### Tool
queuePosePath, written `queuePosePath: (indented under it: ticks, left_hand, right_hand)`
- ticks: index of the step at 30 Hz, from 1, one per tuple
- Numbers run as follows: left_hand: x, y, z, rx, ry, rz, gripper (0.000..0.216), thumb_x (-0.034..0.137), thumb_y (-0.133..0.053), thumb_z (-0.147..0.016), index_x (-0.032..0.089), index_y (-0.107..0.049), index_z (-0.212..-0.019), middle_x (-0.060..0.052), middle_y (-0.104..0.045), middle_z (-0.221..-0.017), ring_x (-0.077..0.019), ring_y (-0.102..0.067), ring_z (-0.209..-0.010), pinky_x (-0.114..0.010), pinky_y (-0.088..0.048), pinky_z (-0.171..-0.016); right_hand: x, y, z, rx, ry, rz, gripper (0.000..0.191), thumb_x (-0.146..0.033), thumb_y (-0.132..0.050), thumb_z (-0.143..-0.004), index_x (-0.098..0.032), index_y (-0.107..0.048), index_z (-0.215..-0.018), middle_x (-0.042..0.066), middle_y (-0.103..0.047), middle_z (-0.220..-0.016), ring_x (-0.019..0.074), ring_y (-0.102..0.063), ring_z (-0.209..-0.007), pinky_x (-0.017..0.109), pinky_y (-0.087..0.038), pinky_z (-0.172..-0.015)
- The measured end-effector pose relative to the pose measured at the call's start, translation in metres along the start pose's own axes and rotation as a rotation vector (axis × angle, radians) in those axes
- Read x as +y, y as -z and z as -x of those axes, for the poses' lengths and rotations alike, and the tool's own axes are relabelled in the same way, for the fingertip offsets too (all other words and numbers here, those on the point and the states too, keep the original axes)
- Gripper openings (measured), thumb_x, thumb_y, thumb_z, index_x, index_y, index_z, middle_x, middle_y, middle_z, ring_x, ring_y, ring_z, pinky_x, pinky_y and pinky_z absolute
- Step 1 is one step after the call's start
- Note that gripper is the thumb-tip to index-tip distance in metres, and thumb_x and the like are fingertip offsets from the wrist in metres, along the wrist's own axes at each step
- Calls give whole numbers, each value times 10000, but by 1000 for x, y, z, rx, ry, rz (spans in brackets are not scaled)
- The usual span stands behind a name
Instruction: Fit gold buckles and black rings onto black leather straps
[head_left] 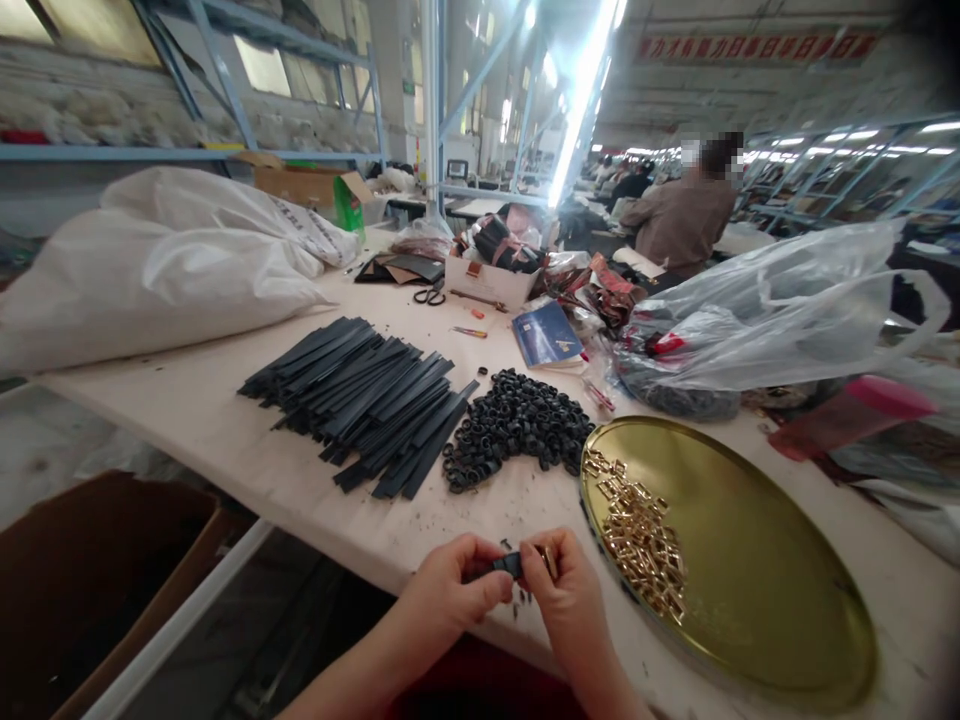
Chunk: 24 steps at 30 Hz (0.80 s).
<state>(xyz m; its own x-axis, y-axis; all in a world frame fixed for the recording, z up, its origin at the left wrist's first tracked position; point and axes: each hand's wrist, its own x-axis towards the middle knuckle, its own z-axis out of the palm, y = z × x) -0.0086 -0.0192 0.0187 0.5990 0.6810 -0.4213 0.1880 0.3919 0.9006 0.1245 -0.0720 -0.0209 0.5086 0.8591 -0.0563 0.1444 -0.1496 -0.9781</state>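
Observation:
Near the table's front edge, my left hand [466,580] is closed on one end of a dark strap [507,565]. My right hand [561,578] pinches the other end, and a gold buckle [551,562] shows between its fingers. Whether the strap passes through the buckle is hidden by the fingers. Beyond my hands lies a heap of small dark loops [525,420]. To its left is a pile of long dark strips [360,395]. A round gold tray [765,540] at the right bears many gold buckles [641,530] along its left side.
A white sack [165,270] lies at the back left of the table [225,440]. Scissors [430,296], a blue notebook [547,333] and a white box [487,282] stand behind the piles. A clear plastic bag [765,310] is at right. A person [679,220] sits farther back.

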Motion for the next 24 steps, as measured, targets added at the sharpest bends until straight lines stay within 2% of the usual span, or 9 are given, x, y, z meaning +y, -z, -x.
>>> queuePosePath:
  ticks: [2, 6, 9, 14, 20, 24]
  left_hand:
    - [2, -1, 0, -8, 42, 25, 262, 265, -618, -631, 108, -568, -835, 9, -611, -659, -86, -492, -546, -204, -374, -526]
    - [-3, -3, -1, -47, 82, 21, 199, 209, -608, -621, 117, -592, -797, 22, -610, -619, -96, -532, -550, -227, -415, -582]
    - [-11, -5, 0, -77, 129, 24, 172, 176, -604, -609, 132, -584, -775, 39, -604, -572, -94, -541, -523, -218, -410, -563]
    - [-13, -8, 12, -142, 184, 15, 260, 193, -641, -590, 134, -579, -836, 26, -619, -600, -99, -554, -509, -206, -397, -518]
    - [-15, -13, 24, -235, 173, -26, 287, 172, -653, -571, 131, -577, -844, 28, -597, -558, -97, -536, -492, -193, -367, -496]
    - [-16, -10, 24, -211, 127, -27, 377, 199, -639, -580, 128, -546, -939, 18, -617, -618, -104, -537, -522, -213, -377, -528]
  right_hand:
    - [2, 3, 2, 14, 69, 140, 204, -387, -550, -749, -204, -461, -744, -63, -444, -552, 116, -434, -498, 232, -353, -490]
    - [8, 12, 10, -232, 168, 300, 163, -346, -437, -822, -195, -497, -804, -45, -485, -572, 118, -450, -514, 228, -347, -494]
    - [8, 20, 16, -369, 187, 340, 166, -323, -398, -845, -198, -485, -778, -39, -487, -586, 117, -450, -538, 225, -344, -506]
    - [-2, 34, 27, -520, 177, 323, 125, -286, -415, -846, -201, -481, -783, -31, -521, -644, 114, -453, -580, 219, -348, -531]
    - [-8, 41, 44, -601, 174, 249, 138, -272, -388, -867, -209, -467, -773, -22, -531, -711, 119, -471, -653, 220, -377, -600]
    - [-2, 36, 44, -538, 211, 325, 157, -295, -372, -878, -209, -462, -782, -24, -526, -672, 124, -467, -611, 230, -350, -564]
